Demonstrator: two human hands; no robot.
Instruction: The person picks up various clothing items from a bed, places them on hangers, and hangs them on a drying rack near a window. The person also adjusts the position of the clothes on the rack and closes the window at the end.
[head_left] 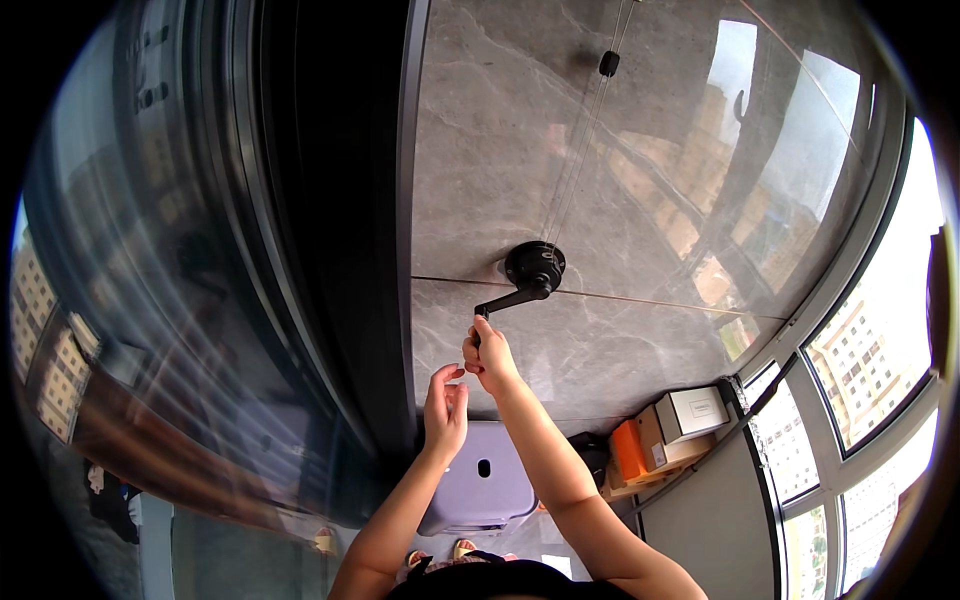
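Note:
A black hand crank (535,265) is fixed to the grey marble-patterned wall in front of me, and its arm points down to the left. My right hand (489,358) is closed round the grip at the end of that arm, with most of the grip hidden by the fingers. Just below and to the left is my left hand (446,412), its fingers loosely bent and apart from the thumb, holding nothing. Two thin wires run up from the crank to a small black fitting (608,64) higher on the wall.
Below my hands stands a light purple plastic stool (482,495) with a slot in its seat. Cardboard boxes, among them a white box (694,413) and an orange box (628,450), are stacked at the right. A dark-framed glass door (210,300) borders the left; windows (870,350) line the right.

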